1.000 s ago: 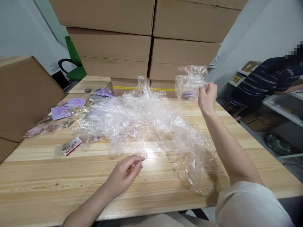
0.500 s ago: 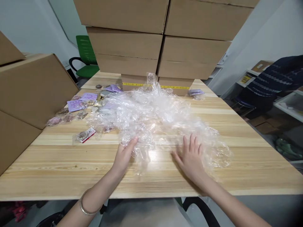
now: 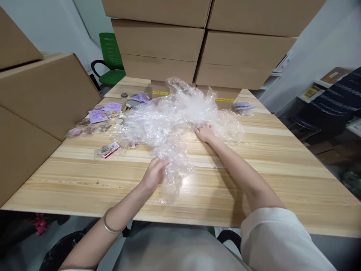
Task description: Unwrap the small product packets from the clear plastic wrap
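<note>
A loose heap of crinkled clear plastic bags (image 3: 158,122) spreads over the middle of the wooden table. At the heap's near end, my left hand (image 3: 154,174) is closed around a strip of the plastic, thumb on top. Farther forward, my right hand (image 3: 205,133) presses into the heap's right part with curled fingers, their tips partly covered by plastic. Left of my hands lies a small packet with a red edge (image 3: 109,149). Purple packets (image 3: 98,116) and small wrapped pieces (image 3: 75,132) are scattered beyond it, some partly under the plastic.
Large cardboard boxes (image 3: 158,41) are stacked at the table's back, and another box (image 3: 42,94) stands at the left. A small pile of purple packets (image 3: 243,106) lies at back right. A green chair (image 3: 111,56) stands behind; a person in a patterned sweater (image 3: 341,94) is at right.
My right hand has moved forward from the near right, its spread fingers now curled, and the right part of the plastic has been pushed away and bunched up. My left hand stays on the plastic.
</note>
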### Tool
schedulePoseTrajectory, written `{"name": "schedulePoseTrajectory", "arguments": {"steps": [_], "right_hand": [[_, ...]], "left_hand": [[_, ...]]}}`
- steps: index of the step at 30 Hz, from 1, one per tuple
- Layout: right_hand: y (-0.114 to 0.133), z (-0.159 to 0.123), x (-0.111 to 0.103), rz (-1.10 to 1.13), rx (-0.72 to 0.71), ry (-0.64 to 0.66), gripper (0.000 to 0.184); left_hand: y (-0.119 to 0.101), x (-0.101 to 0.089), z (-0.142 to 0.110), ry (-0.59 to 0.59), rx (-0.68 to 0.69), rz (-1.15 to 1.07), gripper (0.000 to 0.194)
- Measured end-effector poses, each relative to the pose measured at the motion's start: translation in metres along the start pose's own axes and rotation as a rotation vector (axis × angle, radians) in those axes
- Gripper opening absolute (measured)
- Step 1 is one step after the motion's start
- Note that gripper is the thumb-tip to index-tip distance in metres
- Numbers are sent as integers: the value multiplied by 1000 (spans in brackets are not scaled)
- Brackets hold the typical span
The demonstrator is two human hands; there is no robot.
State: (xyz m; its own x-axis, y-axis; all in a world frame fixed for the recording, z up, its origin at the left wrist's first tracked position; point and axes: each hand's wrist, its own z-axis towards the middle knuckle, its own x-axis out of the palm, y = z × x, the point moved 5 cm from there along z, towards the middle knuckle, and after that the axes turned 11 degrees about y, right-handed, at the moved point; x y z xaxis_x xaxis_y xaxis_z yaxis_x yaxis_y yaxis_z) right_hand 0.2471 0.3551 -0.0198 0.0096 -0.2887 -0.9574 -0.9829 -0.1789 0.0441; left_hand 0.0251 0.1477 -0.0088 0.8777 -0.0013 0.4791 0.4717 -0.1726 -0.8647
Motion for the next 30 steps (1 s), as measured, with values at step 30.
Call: {"name": "schedulePoseTrajectory", "arguments": {"steps": [30], "right_hand": [[81,-219,7,881,-486,-388,31]], "left_hand": [[-31,15,-39,144,387,787,43]]}}
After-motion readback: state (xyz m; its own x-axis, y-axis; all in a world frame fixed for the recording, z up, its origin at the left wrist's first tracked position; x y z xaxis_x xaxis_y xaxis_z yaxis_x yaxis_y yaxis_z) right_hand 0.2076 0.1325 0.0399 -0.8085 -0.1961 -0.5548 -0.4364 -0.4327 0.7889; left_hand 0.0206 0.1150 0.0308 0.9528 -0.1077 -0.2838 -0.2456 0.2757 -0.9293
